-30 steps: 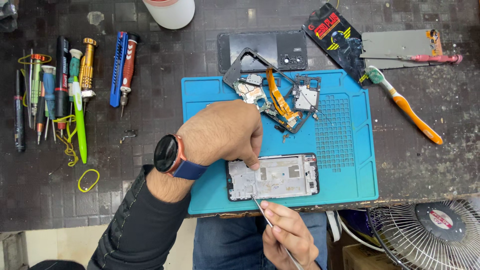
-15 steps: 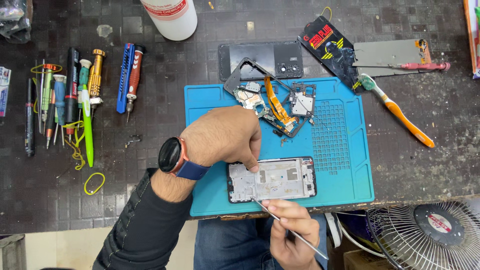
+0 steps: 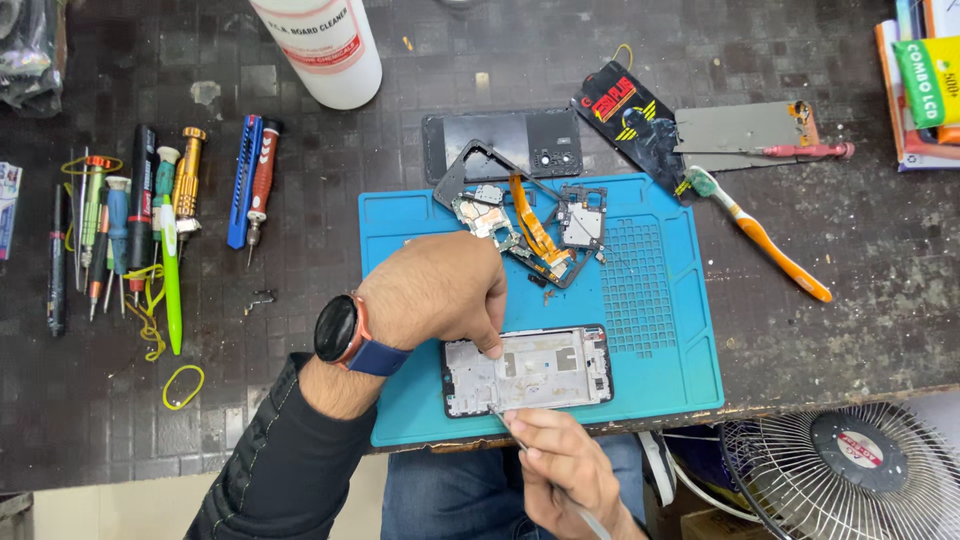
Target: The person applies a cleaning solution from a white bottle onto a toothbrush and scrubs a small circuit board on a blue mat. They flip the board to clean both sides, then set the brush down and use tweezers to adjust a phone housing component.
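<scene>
Left hand (image 3: 440, 290) presses its fingertips down on the top-left edge of the opened phone frame (image 3: 527, 369) — fingers bunched together, grasping nothing. That frame lies near the front edge of the blue mat (image 3: 660, 330). Just below the frame, the right hand (image 3: 560, 465) pinches thin metal tweezers (image 3: 505, 421) — tip touching the frame's lower edge.

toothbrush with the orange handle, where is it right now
In the head view the toothbrush lies on the dark table right of the blue mat, slanting down to the right, its bristle end beside the black packet.
</scene>
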